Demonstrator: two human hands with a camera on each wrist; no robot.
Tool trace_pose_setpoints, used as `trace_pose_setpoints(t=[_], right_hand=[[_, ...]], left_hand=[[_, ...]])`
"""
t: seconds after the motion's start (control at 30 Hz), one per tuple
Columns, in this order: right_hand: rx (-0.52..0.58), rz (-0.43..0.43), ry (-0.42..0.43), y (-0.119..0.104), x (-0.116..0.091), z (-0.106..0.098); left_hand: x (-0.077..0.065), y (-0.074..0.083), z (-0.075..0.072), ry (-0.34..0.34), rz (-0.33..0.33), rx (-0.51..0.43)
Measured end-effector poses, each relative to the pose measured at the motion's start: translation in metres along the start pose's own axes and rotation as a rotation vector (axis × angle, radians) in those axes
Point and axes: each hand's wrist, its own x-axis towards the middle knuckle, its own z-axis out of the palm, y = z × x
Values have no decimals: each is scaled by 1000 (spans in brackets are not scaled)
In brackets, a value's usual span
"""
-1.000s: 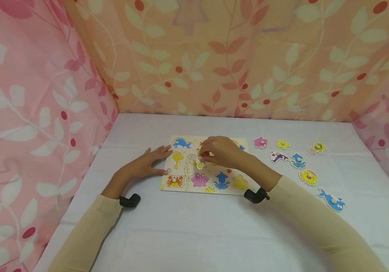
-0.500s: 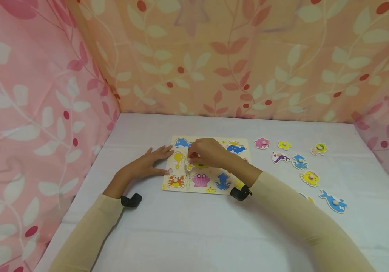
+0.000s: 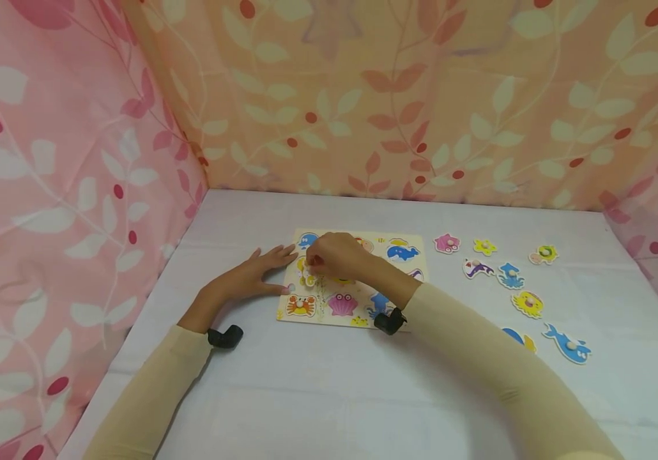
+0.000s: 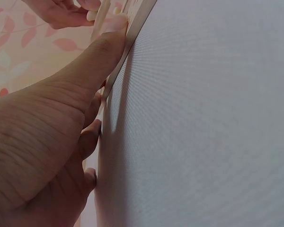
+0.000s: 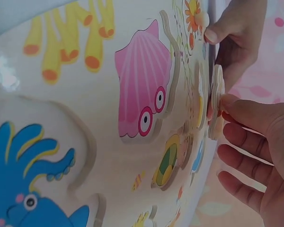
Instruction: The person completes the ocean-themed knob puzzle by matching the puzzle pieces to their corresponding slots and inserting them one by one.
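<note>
Your R hand (image 3: 337,257) pinches a wood seahorse pc (image 5: 217,94) over the left of the puzzle board (image 5: 104,118), other fingers apart. Your L hand (image 3: 246,278) is spread, gripping nothing, touching the board's left edge. Loose knobbed pcs (image 3: 527,303), e.g. blue squid (image 3: 511,277) & yellow star (image 3: 485,247), lie right; your R sleeve (image 3: 478,342) part-hides a blue-yellow pc (image 3: 514,335).

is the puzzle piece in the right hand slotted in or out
Out: the right hand pinches the puzzle piece, its edge exposed above the board in the right wrist view.
</note>
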Motion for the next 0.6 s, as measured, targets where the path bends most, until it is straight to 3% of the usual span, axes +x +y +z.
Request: trace_pose_setpoints(t=[0.2,0.6], right_hand=[[9,3,-2,-3,8,3],[5,22,-11,-6,21,11]], left_hand=[[0,0,-1,5,26,-1],[0,0,-1,4,18,5]])
